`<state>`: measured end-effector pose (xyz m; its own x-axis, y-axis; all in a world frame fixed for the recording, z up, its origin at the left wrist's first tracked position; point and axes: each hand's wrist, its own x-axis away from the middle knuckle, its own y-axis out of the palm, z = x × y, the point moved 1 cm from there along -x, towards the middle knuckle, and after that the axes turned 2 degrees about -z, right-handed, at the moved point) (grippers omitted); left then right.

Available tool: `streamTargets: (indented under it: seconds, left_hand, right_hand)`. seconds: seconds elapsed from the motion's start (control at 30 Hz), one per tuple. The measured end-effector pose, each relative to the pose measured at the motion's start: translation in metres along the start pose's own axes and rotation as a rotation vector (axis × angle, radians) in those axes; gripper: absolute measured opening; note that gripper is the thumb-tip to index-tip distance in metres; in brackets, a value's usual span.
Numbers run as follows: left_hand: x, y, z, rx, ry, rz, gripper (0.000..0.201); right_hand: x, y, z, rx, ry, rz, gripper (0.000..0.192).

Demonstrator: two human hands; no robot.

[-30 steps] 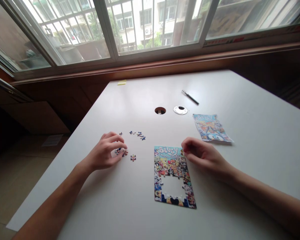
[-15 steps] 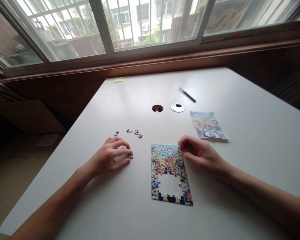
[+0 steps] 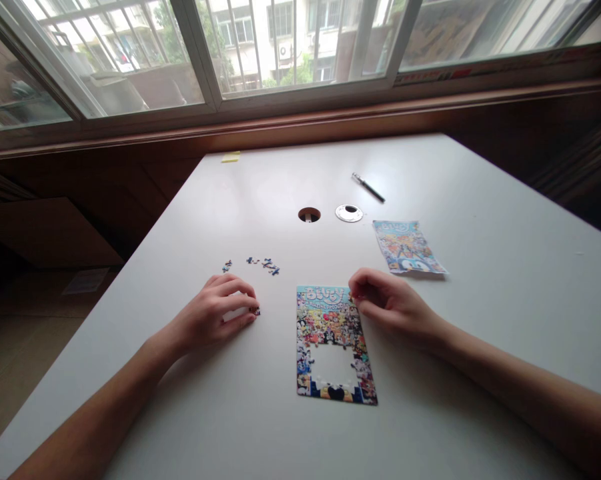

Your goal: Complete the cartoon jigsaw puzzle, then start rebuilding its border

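Note:
A partly assembled jigsaw puzzle [image 3: 325, 323] lies flat on the white table, crowded with small cartoon figures under a "Bluey" title. Through a gap in its lower middle the tabletop shows. My left hand [image 3: 220, 310], to the left of it, has thumb and fingertips closed on a small puzzle piece [image 3: 257, 311], mostly covered by the fingers. My right hand [image 3: 393, 303] rests at the puzzle's upper right edge, fingers curled and pinching there; the fingertips are partly hidden. Beyond my left hand lie several loose puzzle pieces [image 3: 267, 265].
A creased reference picture [image 3: 409, 247] with the same design lies behind my right hand. Farther back are a black pen [image 3: 369, 188], a round metal cover [image 3: 349, 213] and a cable hole [image 3: 309, 215]. Yellow tape [image 3: 231, 157] sits at the far edge, below a barred window.
The whole view has shifted slightly, so everything appears a little farther left. The piece at my left fingertips is now more covered. My right hand stays at the puzzle's edge.

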<state>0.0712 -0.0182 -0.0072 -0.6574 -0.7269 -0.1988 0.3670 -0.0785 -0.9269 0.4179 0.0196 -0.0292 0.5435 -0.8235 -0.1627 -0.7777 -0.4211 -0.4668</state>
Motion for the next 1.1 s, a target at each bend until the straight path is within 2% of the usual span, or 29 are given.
streamTargets:
  seconds: [0.13,0.23,0.37,0.47,0.7,0.9,1.1]
  left_hand:
    - [0.001,0.001,-0.003,0.012,0.016,0.022,0.021]
    - [0.004,-0.005,-0.012,0.014,0.003,0.084,0.026]
    - [0.010,-0.018,-0.027,-0.107,-0.059,0.183,0.027]
    - [0.013,-0.025,-0.034,-0.174,-0.085,0.196,0.027]
    - [0.014,-0.027,-0.032,-0.183,-0.091,0.114,0.018]
    - [0.012,-0.024,-0.022,-0.121,-0.046,-0.065,0.029]
    - [0.011,-0.023,-0.019,-0.102,-0.066,-0.097,0.029]
  right_hand:
    - [0.000,0.000,-0.002,0.004,0.004,0.002,0.014]
    - [0.001,0.000,-0.002,0.007,0.002,0.003,0.014]
    - [0.001,-0.001,-0.001,0.012,-0.005,0.007,0.015]
    - [0.001,-0.001,0.001,0.017,-0.011,0.006,0.015]
    - [0.000,-0.001,0.001,0.010,-0.010,0.006,0.015]
    - [0.000,-0.001,0.000,0.013,0.001,-0.004,0.014]
    - [0.001,-0.001,-0.001,0.011,0.012,-0.008,0.014]
